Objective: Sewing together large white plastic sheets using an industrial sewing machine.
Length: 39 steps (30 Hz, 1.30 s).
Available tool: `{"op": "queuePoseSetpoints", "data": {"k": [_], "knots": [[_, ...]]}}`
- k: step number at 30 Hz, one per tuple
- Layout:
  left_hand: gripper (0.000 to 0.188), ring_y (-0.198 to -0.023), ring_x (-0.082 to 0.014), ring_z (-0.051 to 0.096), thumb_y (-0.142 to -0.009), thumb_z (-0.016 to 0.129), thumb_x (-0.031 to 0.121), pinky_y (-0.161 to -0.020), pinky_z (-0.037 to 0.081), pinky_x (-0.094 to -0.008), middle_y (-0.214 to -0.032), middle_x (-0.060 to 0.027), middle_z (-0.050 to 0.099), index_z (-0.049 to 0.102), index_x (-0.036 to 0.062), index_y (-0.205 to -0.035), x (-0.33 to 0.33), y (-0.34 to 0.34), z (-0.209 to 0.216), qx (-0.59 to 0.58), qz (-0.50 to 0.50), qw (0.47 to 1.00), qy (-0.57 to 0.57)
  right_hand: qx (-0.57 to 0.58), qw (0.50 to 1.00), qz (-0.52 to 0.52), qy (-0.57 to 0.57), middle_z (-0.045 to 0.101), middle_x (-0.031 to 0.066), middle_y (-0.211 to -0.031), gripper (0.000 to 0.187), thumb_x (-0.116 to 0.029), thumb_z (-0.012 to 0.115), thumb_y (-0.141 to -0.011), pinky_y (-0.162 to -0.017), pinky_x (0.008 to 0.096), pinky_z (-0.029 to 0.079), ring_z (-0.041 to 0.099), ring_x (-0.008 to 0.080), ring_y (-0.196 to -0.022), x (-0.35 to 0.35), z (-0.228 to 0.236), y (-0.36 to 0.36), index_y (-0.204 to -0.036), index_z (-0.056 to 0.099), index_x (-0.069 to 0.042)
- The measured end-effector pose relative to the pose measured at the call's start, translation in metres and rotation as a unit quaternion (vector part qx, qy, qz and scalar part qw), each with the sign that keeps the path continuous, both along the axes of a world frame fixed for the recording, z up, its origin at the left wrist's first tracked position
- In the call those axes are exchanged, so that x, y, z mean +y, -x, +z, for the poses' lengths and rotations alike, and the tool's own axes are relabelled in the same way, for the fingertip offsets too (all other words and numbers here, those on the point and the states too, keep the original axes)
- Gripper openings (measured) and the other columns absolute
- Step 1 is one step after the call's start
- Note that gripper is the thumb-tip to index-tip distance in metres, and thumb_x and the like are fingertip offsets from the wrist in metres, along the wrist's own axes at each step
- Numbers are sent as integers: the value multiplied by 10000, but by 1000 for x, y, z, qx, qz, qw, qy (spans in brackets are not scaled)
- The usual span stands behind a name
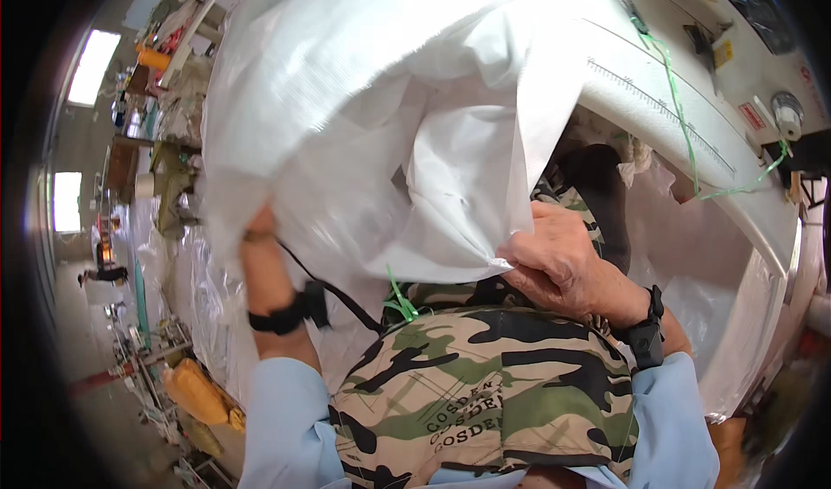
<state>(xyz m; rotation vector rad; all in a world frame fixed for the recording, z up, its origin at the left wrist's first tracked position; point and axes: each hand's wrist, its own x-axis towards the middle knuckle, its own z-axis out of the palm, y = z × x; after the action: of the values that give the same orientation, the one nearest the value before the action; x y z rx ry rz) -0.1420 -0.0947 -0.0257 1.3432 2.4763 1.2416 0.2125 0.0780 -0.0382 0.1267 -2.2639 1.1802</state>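
Observation:
A large sheet of shiny white woven fabric (338, 134) fills the middle, draped in folds from the table to just above my lap. My right hand (554, 255) pinches one edge of it, where the cloth gathers to a point at my fingertips. At the left side of the sheet is my left hand (260, 222), smeared by motion. The cloth covers its fingers, so I cannot see how they are held.
A white sewing machine (744, 73) stands on the right, with green thread (671, 91) trailing over the pale table edge (684, 134) marked with a ruler scale. Green thread ends (401, 305) lie against my camouflage apron (485, 376). Piled goods and an orange bundle (199, 391) are at left.

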Motion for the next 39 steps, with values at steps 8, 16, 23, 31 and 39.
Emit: {"op": "queuePoseSetpoints", "data": {"k": [8, 16, 23, 31, 39], "knots": [[415, -1108, -337, 630, -893, 700, 145, -986, 484, -404, -1222, -178, 665, 617, -15, -1267, 6, -18, 9, 479, -209, 850, 67, 18, 999, 6, 45, 513, 91, -656, 182, -44, 747, -740, -650, 387, 460, 544, 334, -634, 0, -3, 4, -791, 573, -45], [211, -944, -391, 662, -963, 555, 146, -884, 505, -467, -1036, -228, 696, 700, 7, -1028, 110, -92, -145, -18, -199, 966, 166, 89, 994, 23, 54, 447, 72, -595, 195, -62, 731, -749, -586, 375, 429, 483, 304, -547, 5, 11, 0, -722, 538, -63], [199, -903, -388, 656, -961, 551, 155, -856, 505, -472, -982, -217, 691, 690, 14, -973, 19, -9, -49, 60, -50, 985, 155, 101, 990, 50, 88, 552, 95, -690, 93, -108, 692, -827, -665, 414, 473, 564, 331, -653, 28, 19, -31, -801, 634, -41], [201, -856, -385, 648, -958, 546, 165, -825, 505, -478, -920, -205, 685, 679, 22, -911, -62, 197, 73, 278, 145, 946, 87, -104, 992, -7, 71, 646, 147, -927, 156, -184, 658, -885, -785, 435, 466, 598, 345, -868, 14, -71, -21, -977, 686, -62], [221, -809, -381, 640, -956, 541, 175, -794, 505, -484, -859, -192, 679, 668, 30, -848, -5, 242, -67, 496, 23, 813, 303, -177, 966, -18, 189, 672, 186, -836, 203, -216, 632, -920, -739, 420, 498, 651, 358, -789, -3, -96, -8, -990, 719, -46]]}}
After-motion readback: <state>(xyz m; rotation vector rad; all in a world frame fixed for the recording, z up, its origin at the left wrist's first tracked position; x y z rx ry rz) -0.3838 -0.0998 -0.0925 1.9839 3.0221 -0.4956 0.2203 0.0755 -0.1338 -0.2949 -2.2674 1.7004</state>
